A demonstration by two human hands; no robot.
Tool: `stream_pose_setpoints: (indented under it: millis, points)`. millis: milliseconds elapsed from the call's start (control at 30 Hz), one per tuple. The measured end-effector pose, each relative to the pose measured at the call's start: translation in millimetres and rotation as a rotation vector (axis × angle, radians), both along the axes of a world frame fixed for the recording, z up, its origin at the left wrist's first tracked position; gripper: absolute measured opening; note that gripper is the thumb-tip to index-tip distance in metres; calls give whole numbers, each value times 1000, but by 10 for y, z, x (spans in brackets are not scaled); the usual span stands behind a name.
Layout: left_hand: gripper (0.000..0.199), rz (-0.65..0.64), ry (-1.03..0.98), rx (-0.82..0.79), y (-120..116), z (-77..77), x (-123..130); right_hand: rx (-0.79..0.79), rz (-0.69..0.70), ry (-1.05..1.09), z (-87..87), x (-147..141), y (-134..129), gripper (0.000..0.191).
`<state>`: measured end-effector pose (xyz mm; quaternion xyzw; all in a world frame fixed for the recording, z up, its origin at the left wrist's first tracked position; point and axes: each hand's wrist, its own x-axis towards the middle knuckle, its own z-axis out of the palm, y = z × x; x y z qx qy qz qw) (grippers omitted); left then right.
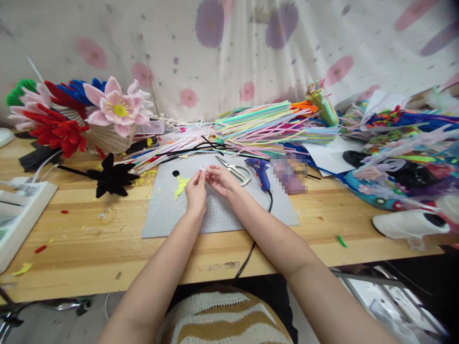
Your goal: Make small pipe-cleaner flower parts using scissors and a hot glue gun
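Observation:
Over the grey cutting mat (168, 215), my left hand (196, 188) and my right hand (221, 180) meet at their fingertips. Both are closed in a pinch on a small whitish piece (202, 168), too small to name. Left of my left hand lie a yellow fuzzy piece (181, 186) and a small black round piece (175, 173). Scissors (234, 171) with pale handles rest just beyond my right hand. A blue glue gun (261, 173) lies to their right, its black cord running to the table's front edge.
Pipe cleaners (258, 124) in many colours are heaped at the back. Pipe-cleaner flowers (118, 110) and a black one (112, 177) are at the left, near a white power strip (28, 215). A white spool (409, 223) lies at right, below craft bags (394, 167).

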<state>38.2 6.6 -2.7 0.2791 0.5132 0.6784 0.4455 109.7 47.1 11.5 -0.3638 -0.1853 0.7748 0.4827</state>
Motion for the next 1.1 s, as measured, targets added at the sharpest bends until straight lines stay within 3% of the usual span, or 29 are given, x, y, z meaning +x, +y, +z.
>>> stream_pose_setpoints:
  millis: [300,400,500,633,733,867,1000,1100]
  points:
    - [15,28,-176,37,32,8,1,-83,77,91,71,-63,-54,17]
    - [16,70,-119,5,54,27,-21,-67,96,3,137,-55,-100,14]
    - [14,80,-75,-16,72,39,-95,19,96,-215,193,-9,-123,12]
    - [13,-128,11,-75,74,65,-242,269,2,-506,239,92,-83,29]
    - [20,-292,107,-119,68,101,-326,429,131,-506,241,149,-17,37]
    - [26,-413,214,-142,52,144,-381,446,305,-483,187,186,60,45]
    - [23,-498,225,-182,20,160,-413,456,315,-459,106,204,82,45]
    - [17,-563,103,-216,-7,165,-436,443,282,-470,76,209,72,47]
